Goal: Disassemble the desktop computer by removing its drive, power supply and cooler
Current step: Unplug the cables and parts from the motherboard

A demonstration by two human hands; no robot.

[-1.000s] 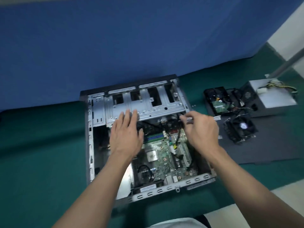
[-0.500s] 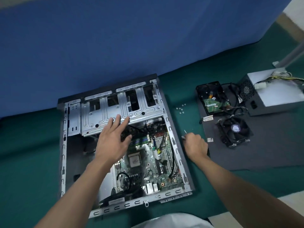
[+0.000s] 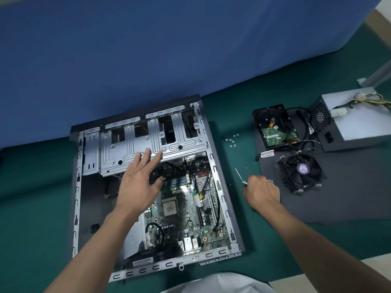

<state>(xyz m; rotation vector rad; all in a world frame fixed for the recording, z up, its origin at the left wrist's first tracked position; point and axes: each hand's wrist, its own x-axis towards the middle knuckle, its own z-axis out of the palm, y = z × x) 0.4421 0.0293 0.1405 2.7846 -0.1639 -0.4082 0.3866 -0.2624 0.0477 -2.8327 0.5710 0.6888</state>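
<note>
1. Far left, the case point(image 3: 76, 187) lies open on its side on the green cloth point(image 3: 31, 208), with a blue backdrop point(image 3: 148, 49) behind it.
2. Across the top of the case sits the metal cage point(image 3: 127, 149), slots showing.
3. The left hand point(image 3: 139, 182) reaches in with its fingers straight and spread. It is gripping nothing, and the fingertips are touching the cage's near edge.
4. Below that hand is the board point(image 3: 190, 216), bare, with the chip in the middle exposed and black cables looping over it.
5. Just outside the case's right wall, a small scatter of screws point(image 3: 231, 140) lies on the cloth.
6. The right hand point(image 3: 262, 191) sits on the cloth beside the case, fingers curled round a screwdriver point(image 3: 240, 176). The thin shaft pokes out up and to the left.
7. And there's the drive point(image 3: 273, 125), out of the case, circuit side up on the far-left corner of a dark mat point(image 3: 349, 197).
8. The cooler point(image 3: 302, 172) sits fan up on the mat, nearer than the drive.
9. Far right, the power supply point(image 3: 355, 127) rests on the mat with its wires piled on top.
</note>
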